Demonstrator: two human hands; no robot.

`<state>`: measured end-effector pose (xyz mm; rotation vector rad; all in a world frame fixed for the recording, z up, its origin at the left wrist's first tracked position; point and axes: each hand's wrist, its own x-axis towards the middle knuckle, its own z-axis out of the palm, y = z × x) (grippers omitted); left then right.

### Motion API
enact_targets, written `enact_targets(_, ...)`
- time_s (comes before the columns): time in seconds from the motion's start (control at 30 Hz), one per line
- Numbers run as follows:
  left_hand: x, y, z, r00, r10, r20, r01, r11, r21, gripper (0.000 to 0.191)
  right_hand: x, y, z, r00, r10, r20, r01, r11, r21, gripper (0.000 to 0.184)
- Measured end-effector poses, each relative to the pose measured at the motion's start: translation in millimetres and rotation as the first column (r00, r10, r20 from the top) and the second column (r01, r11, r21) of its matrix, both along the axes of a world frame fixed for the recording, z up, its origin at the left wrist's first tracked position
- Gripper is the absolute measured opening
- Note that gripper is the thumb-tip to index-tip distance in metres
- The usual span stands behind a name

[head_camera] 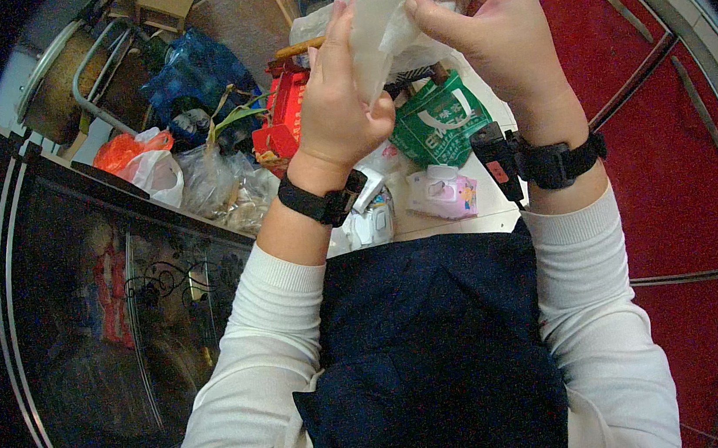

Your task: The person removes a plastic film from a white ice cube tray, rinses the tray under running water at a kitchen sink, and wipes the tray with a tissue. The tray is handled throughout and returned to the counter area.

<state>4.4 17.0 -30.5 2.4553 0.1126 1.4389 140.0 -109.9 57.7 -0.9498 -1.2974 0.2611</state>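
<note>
A thin, translucent whitish plastic sheet or bag [380,18] hangs between my two hands at the top of the view, and its upper end runs out of the picture. My left hand [342,98] is raised with its fingers upright along the left side of the plastic, the thumb below at its lower tip. On the other side, my right hand [496,32] pinches the plastic between thumb and fingers; some fingertips are hidden behind it. Crumpled white plastic [408,32] shows just under the right thumb. Each wrist wears a black strap.
On the tiled floor ahead are a green shopping bag [443,123], a pink wipes pack [442,193] and a red box [285,110]. Several plastic bags [210,180] line a dark glass-fronted cabinet [111,302] at left. Red cabinet doors [670,191] stand close at right.
</note>
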Motion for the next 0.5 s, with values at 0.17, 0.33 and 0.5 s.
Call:
enact_targets(0.17, -0.1, -0.1, -0.4, 1.0, -0.019, -0.004, 0.018, 1.0, -0.021, 0.093, -5.1, -8.9, 8.8, 0.995, -0.087, 0.048, 0.091, 0.992, -0.083, 0.015)
enact_targets(0.33, 0.3, -1.0, -2.6, 1.0, 0.004, -0.001, -0.004, 1.0, -0.016, 0.093, -5.4, -9.1, 4.1, 0.982, -0.15, 0.111, 0.156, 0.986, -0.051, 0.013)
enact_targets(0.5, 0.7, -1.1, -3.4, 1.0, -0.028, -0.005, 0.028, 1.0, -0.007, 0.094, -0.8, -6.5, 0.2, 0.951, -0.227, 0.208, 0.209, 0.972, 0.103, 0.017)
